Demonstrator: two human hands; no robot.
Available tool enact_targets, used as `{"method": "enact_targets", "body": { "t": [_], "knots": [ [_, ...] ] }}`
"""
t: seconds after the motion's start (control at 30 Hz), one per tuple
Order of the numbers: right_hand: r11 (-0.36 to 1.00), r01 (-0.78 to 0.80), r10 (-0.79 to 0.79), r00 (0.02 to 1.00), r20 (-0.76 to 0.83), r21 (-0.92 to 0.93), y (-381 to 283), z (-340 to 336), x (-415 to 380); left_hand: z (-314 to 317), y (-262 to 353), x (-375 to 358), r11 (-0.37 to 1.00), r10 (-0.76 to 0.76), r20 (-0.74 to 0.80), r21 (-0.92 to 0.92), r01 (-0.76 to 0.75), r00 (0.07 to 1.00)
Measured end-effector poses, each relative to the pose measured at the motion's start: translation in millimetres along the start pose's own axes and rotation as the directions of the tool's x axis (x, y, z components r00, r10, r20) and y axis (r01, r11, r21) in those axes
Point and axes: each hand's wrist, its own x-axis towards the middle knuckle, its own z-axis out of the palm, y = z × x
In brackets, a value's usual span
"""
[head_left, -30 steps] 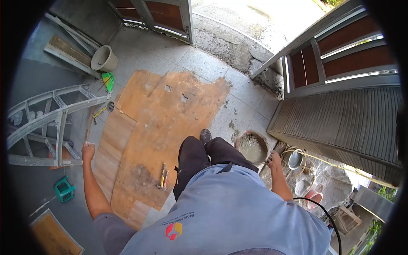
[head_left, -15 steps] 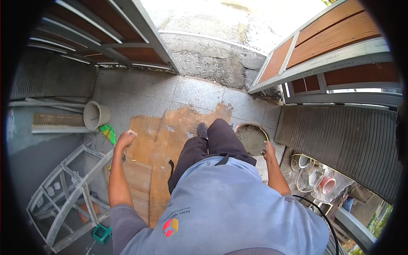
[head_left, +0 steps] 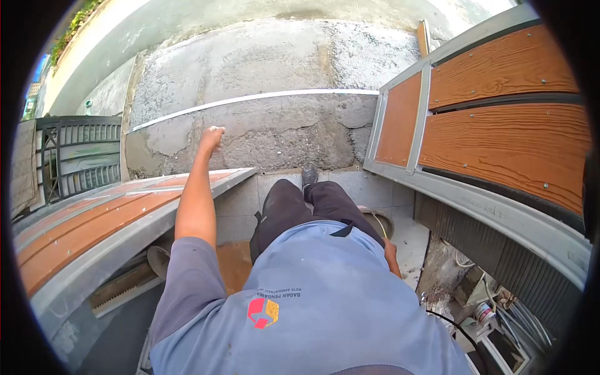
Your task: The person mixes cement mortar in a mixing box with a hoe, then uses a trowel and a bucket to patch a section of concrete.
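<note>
My left hand (head_left: 213, 137) is stretched forward over the rough concrete strip (head_left: 269, 140) beyond the tiles, with its fingers curled; whether anything small is in them is too small to tell. Low at my right side, my right hand (head_left: 390, 247) grips the pale handle of a round bucket (head_left: 380, 220). My leg and shirt partly cover the bucket, and its contents are mostly hidden.
An orange-panelled gate leaf (head_left: 106, 219) stands on the left, another (head_left: 494, 125) on the right. A pale strip (head_left: 250, 98) crosses the concrete ahead. A bucket (head_left: 159, 259) sits behind the left leaf, and pipes (head_left: 525, 322) lie at lower right.
I have moved forward to the gate opening, and the bucket has come along in my right hand. My left arm now reaches further ahead. The wooden board on the floor has mostly left view.
</note>
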Motion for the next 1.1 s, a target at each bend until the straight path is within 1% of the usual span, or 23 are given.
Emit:
{"method": "enact_targets", "body": {
  "t": [0.03,0.07,0.13,0.17,0.23,0.3,0.33,0.37,0.4,0.43,0.47,0.53,0.57,0.63,0.67,0.73,0.83,0.87,0.93,0.97,1.03,1.07,1.1],
  "knots": [
    [1.000,-0.017,0.017,1.000,-0.018,0.015,-21,6,-9,0,34,4,0.999,0.046,0.033,-0.024,-0.045,0.998],
    [0.999,-0.038,0.038,0.998,-0.049,0.000,-37,15,-20,-38,11,8,0.987,-0.162,0.036,-0.009,0.162,0.986],
    [0.997,-0.074,0.072,0.993,-0.099,-0.021,-61,31,-36,-77,-27,49,0.969,-0.247,0.038,-0.003,0.247,0.968],
    [0.996,-0.088,0.084,0.990,-0.116,-0.028,-71,37,-39,-98,-35,62,0.939,-0.344,0.037,0.024,0.343,0.938],
    [0.995,-0.097,0.095,0.989,-0.118,-0.016,-97,58,-39,-146,-53,91,0.889,-0.455,0.035,-0.033,0.456,0.890],
    [0.992,-0.121,0.125,0.985,-0.115,0.038,-126,81,-34,-186,-33,104,0.859,-0.507,-0.017,-0.093,0.503,0.862],
    [0.987,-0.141,0.150,0.982,-0.114,0.078,-136,94,-35,-210,-46,131,0.843,-0.520,-0.003,-0.163,0.512,0.854],
    [0.993,-0.082,0.090,0.992,-0.089,0.091,-147,109,-37,-232,-54,162,0.800,-0.565,0.011,-0.240,0.550,0.825],
    [0.994,-0.019,0.026,0.997,-0.069,0.103,-147,121,-26,-249,-46,184,0.815,-0.565,-0.037,-0.184,0.550,0.824],
    [0.989,-0.032,0.042,0.997,-0.070,0.142,-160,132,-15,-258,-24,214,0.826,-0.560,-0.086,-0.133,0.547,0.824],
    [0.982,-0.045,0.058,0.996,-0.071,0.181,-169,142,-3,-257,18,250,0.852,-0.524,-0.091,-0.063,0.520,0.847],
    [0.920,-0.248,0.281,0.957,-0.068,0.304,-193,161,10,-266,102,306,0.873,-0.469,-0.108,0.091,0.479,0.876],
    [0.887,-0.267,0.315,0.946,-0.072,0.378,-203,171,17,-265,151,340,0.920,-0.356,-0.102,0.134,0.367,0.929],
    [0.875,-0.274,0.334,0.938,-0.088,0.398,-247,189,19,-256,249,415,0.964,-0.119,-0.063,0.232,0.130,0.991],
    [0.869,-0.279,0.344,0.934,-0.095,0.408,-267,200,20,-249,301,450,0.962,-0.035,-0.033,0.268,0.043,0.999],
    [0.851,-0.291,0.357,0.931,-0.075,0.437,-308,224,31,-225,412,497,0.927,0.124,0.007,0.356,-0.119,0.992],
    [0.817,-0.267,0.330,0.943,-0.034,0.512,-368,254,60,-195,545,559,0.858,0.299,0.076,0.414,-0.303,0.951],
    [0.799,-0.256,0.314,0.949,-0.015,0.545,-389,265,72,-192,576,576,0.846,0.322,0.075,0.425,-0.322,0.944],
    [0.766,-0.275,0.344,0.939,-0.010,0.582,-434,281,101,-178,643,610,0.810,0.379,0.081,0.452,-0.373,0.922],
    [0.735,-0.293,0.369,0.929,0.001,0.611,-456,298,113,-179,668,636,0.811,0.361,0.091,0.460,-0.361,0.928],
    [0.736,-0.256,0.337,0.941,-0.012,0.627,-510,323,150,-181,702,682,0.794,0.352,0.060,0.508,-0.332,0.934],
    [0.733,-0.256,0.342,0.939,-0.017,0.630,-525,336,157,-187,709,719,0.796,0.331,0.062,0.517,-0.314,0.942],
    [0.773,-0.235,0.307,0.951,-0.023,0.590,-535,346,178,-192,713,748,0.803,0.302,0.058,0.522,-0.287,0.952]
  ]
}}
